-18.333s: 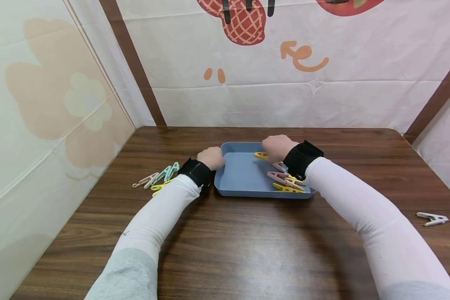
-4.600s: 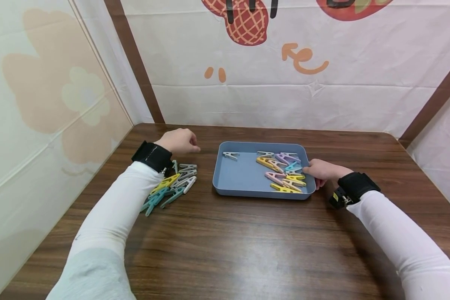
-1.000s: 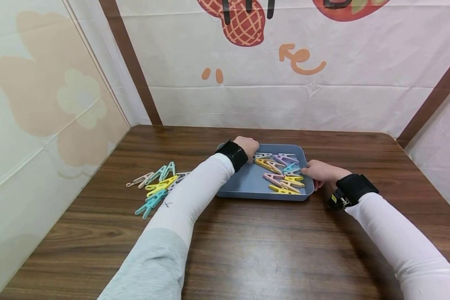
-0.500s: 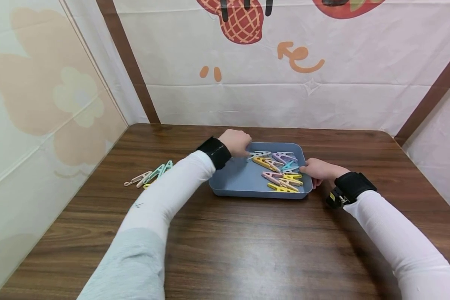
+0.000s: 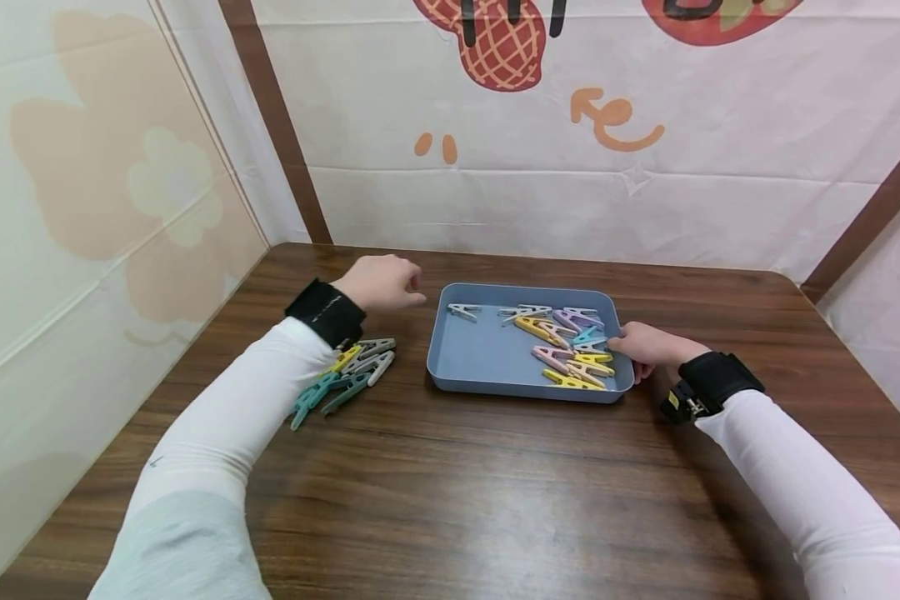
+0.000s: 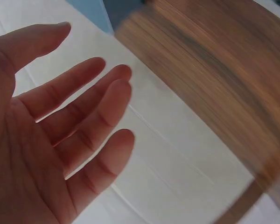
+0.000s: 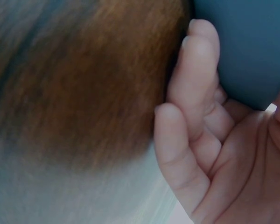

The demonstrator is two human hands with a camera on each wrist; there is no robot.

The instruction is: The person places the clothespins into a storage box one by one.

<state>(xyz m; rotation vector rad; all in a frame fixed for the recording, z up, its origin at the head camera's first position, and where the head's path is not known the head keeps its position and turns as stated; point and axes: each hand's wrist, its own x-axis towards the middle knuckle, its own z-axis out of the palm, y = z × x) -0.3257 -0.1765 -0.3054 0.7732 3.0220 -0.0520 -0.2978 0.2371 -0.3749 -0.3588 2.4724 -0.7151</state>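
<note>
My left hand (image 5: 382, 283) hovers behind the loose clothespins on the left of the table; in the left wrist view its fingers (image 6: 109, 105) are spread, relaxed and hold nothing. My right hand (image 5: 652, 346) grips the right wall of the blue tray (image 5: 472, 354), thumb over the rim. In the right wrist view, its fingers (image 7: 196, 70) lie against the tray's outer wall. Pink, yellow, purple, blue and white clothespins (image 5: 551, 356) lie mostly in the tray's right half. One white clothespin (image 5: 463, 312) lies at its back left, and another pale one (image 5: 513, 314) near its back middle.
Teal, yellow, grey and white clothespins (image 5: 348, 400) form a loose pile on the wooden table (image 5: 450, 492) left of the tray, partly hidden by the left wrist. A printed white cloth (image 5: 360, 204) hangs behind the table.
The left hand has let go of a pale clothespin at the tray's back middle and moved left, out of the tray. The right hand stays on the tray's right wall.
</note>
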